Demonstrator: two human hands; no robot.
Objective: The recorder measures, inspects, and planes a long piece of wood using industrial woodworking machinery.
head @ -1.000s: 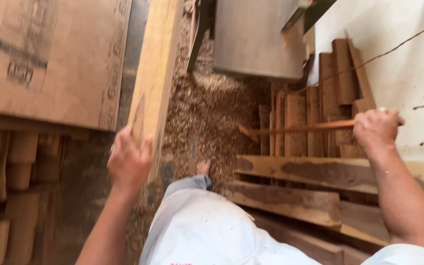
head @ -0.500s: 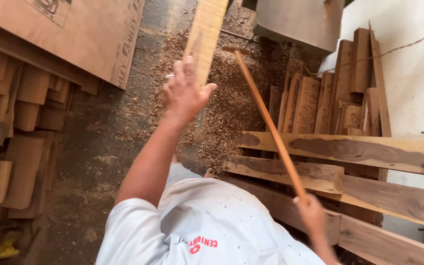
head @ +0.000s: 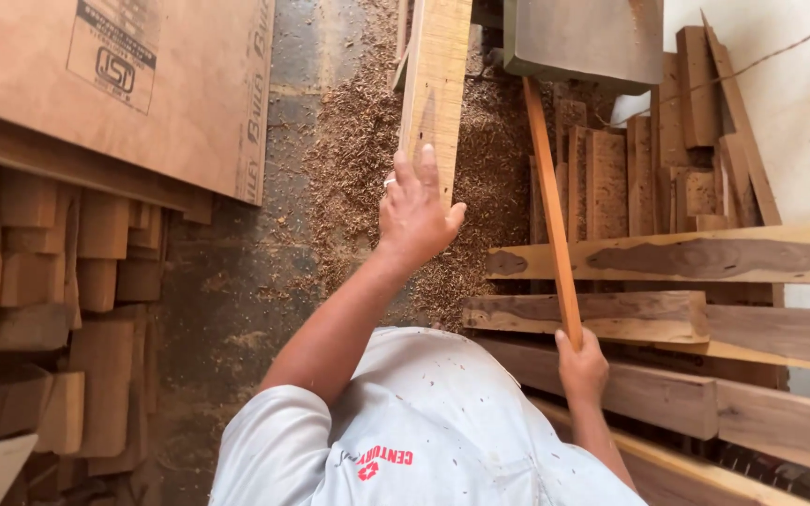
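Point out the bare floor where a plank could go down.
Free: grey floor strip between block stack and sawdust. Crowded: planks right of right hand; left hand presses pale board.

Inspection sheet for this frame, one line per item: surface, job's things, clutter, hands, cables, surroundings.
Surface: concrete floor strewn with sawdust.
Job's things: pale plank on its end edge under the left hand; thin reddish strip in the right hand.
Clutter: offcut blocks stacked at left; rough boards piled at right.
Hands: left hand open against the plank; right hand closed on the strip.
Cables: a thin cord along the wall.
Surroundings: plywood sheets; grey machine table.
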